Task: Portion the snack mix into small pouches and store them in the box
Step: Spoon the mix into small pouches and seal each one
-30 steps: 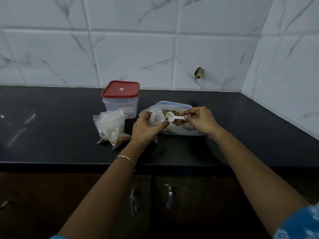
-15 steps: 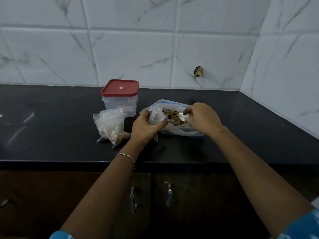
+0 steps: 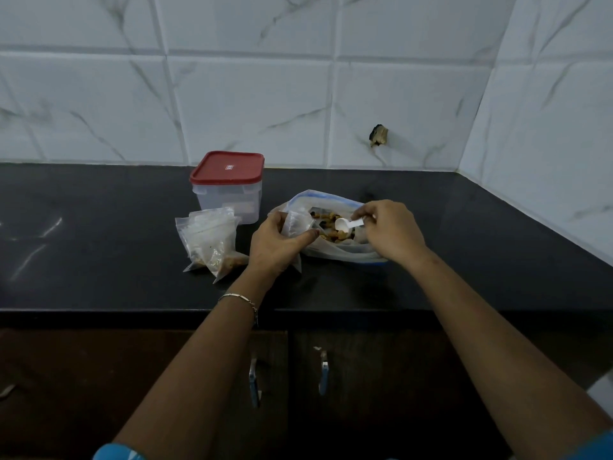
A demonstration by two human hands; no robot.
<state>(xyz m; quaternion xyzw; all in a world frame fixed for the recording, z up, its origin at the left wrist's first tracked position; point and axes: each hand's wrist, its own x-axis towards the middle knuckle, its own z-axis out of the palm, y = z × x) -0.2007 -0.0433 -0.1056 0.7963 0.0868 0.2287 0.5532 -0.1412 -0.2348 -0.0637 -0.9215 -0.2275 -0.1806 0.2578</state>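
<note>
As the small pouch (image 3: 298, 224) sits pinched in my left hand (image 3: 277, 244) with its mouth turned up and to the right, the white scoop (image 3: 346, 224) lies just to its right, bowl end toward the pouch and handle running back into my right hand (image 3: 389, 234). The scoop's long axis points almost straight at the pouch mouth, so I judge the coming move is a short carry leftward and a tip. My left fingers (image 3: 306, 234) are closed on the pouch; my right fingers are closed on the scoop handle. The bowl hangs over the snack mix (image 3: 326, 219) in the big open bag (image 3: 335, 252), which lies near the middle of the worktop (image 3: 464, 244). Filled pouches (image 3: 212, 244) are heaped left of my left hand, and the red-lidded box (image 3: 229, 190) stands behind them toward the worktop's back edge, lid on.
</note>
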